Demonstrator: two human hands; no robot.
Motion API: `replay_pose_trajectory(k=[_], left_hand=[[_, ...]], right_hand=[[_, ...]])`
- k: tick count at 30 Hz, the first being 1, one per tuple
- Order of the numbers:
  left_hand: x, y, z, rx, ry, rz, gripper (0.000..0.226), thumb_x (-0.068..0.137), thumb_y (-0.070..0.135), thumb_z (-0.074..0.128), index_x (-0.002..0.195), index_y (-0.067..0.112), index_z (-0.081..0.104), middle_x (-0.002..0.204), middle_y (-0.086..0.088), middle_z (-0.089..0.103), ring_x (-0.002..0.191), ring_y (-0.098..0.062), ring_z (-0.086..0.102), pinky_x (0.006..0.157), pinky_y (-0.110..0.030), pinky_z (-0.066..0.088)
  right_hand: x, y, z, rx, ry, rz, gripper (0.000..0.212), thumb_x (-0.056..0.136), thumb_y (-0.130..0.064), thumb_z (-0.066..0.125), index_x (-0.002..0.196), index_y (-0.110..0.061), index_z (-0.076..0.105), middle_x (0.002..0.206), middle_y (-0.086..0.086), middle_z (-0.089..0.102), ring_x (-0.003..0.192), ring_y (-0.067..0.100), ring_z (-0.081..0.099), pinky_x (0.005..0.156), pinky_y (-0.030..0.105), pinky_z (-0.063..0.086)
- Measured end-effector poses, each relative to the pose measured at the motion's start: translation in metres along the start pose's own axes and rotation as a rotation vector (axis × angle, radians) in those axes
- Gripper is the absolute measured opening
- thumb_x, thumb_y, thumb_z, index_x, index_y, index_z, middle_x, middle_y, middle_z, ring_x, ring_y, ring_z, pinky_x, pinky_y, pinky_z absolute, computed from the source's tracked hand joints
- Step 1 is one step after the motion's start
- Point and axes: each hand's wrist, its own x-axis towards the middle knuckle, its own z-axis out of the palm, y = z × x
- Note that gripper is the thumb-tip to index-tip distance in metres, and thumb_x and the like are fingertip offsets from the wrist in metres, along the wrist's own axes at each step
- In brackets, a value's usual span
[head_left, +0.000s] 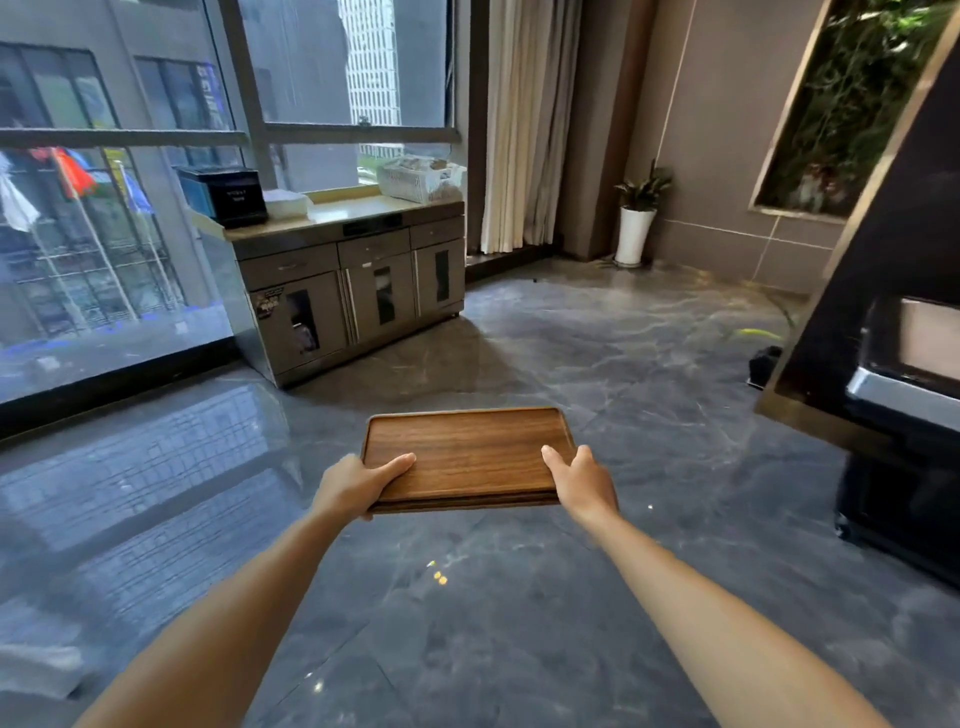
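Observation:
A flat brown wooden tray (467, 447) is held level in the air in front of me, above the grey marble floor, with nothing on it. My left hand (356, 486) grips its near left corner, thumb lying on the top surface and fingers hidden underneath. My right hand (582, 480) grips the near right corner the same way, thumb on top. A second thin edge shows under the tray's near side; I cannot tell whether it is another tray.
A grey sideboard cabinet (358, 280) stands ahead by the big window, with a black box (226, 195), folded white cloths (285, 202) and a white basket (415, 179) on top. A potted plant (639, 213) stands in the far corner. A dark counter (904, 332) juts in at right.

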Motion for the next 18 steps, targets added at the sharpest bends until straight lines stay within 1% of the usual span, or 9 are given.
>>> replay_pose_trajectory(k=[3, 5, 9, 12, 15, 16, 18], left_hand=[[0.062, 0.022, 0.003, -0.009, 0.017, -0.018, 0.055, 0.074, 0.062, 0.062, 0.081, 0.007, 0.056, 0.068, -0.005, 0.061, 0.053, -0.017, 0.058, 0.051, -0.023, 0.047], [0.107, 0.032, 0.008, -0.022, 0.018, -0.03, 0.057, 0.075, 0.061, 0.062, 0.086, 0.006, 0.056, 0.07, -0.005, 0.061, 0.054, -0.016, 0.058, 0.049, -0.022, 0.045], [0.212, 0.052, 0.02, -0.027, 0.016, -0.038, 0.058, 0.075, 0.062, 0.061, 0.089, 0.006, 0.055, 0.077, -0.008, 0.062, 0.056, -0.016, 0.058, 0.048, -0.022, 0.044], [0.299, 0.074, 0.021, -0.054, 0.029, -0.053, 0.063, 0.074, 0.062, 0.062, 0.096, 0.003, 0.058, 0.084, -0.01, 0.065, 0.06, -0.018, 0.06, 0.051, -0.025, 0.046], [0.387, 0.104, 0.011, -0.065, 0.033, -0.057, 0.066, 0.075, 0.061, 0.062, 0.104, 0.002, 0.06, 0.09, -0.011, 0.065, 0.063, -0.018, 0.06, 0.052, -0.025, 0.048], [0.415, 0.116, 0.006, -0.071, 0.04, -0.055, 0.066, 0.075, 0.061, 0.062, 0.106, 0.003, 0.059, 0.092, -0.01, 0.065, 0.067, -0.018, 0.061, 0.055, -0.026, 0.051], [0.467, 0.138, -0.004, -0.073, 0.068, -0.059, 0.068, 0.073, 0.064, 0.062, 0.106, 0.004, 0.058, 0.097, -0.009, 0.064, 0.08, -0.022, 0.062, 0.07, -0.033, 0.055]], right_hand=[[0.066, -0.019, 0.012, -0.005, -0.03, -0.022, 0.051, 0.094, -0.044, 0.043, 0.115, 0.002, 0.048, 0.124, 0.02, 0.057, 0.116, 0.036, 0.052, 0.09, 0.039, 0.042], [0.113, -0.03, 0.024, -0.001, -0.048, -0.02, 0.051, 0.093, -0.044, 0.043, 0.114, 0.002, 0.048, 0.123, 0.021, 0.058, 0.116, 0.037, 0.052, 0.09, 0.039, 0.042], [0.215, -0.056, 0.053, 0.003, -0.052, -0.022, 0.051, 0.093, -0.044, 0.045, 0.114, 0.002, 0.048, 0.122, 0.021, 0.058, 0.114, 0.037, 0.054, 0.089, 0.038, 0.043], [0.301, -0.09, 0.076, -0.008, -0.065, -0.035, 0.051, 0.092, -0.044, 0.045, 0.115, 0.002, 0.048, 0.123, 0.021, 0.058, 0.114, 0.037, 0.054, 0.088, 0.038, 0.043], [0.386, -0.134, 0.094, -0.006, -0.069, -0.05, 0.05, 0.092, -0.044, 0.046, 0.112, 0.003, 0.049, 0.123, 0.022, 0.058, 0.114, 0.037, 0.054, 0.083, 0.036, 0.041], [0.413, -0.15, 0.099, -0.002, -0.063, -0.059, 0.049, 0.092, -0.043, 0.046, 0.11, 0.003, 0.05, 0.121, 0.022, 0.058, 0.113, 0.037, 0.054, 0.082, 0.037, 0.04], [0.463, -0.177, 0.107, 0.001, -0.053, -0.085, 0.043, 0.093, -0.042, 0.046, 0.102, 0.0, 0.049, 0.118, 0.022, 0.06, 0.107, 0.037, 0.055, 0.076, 0.035, 0.038]])
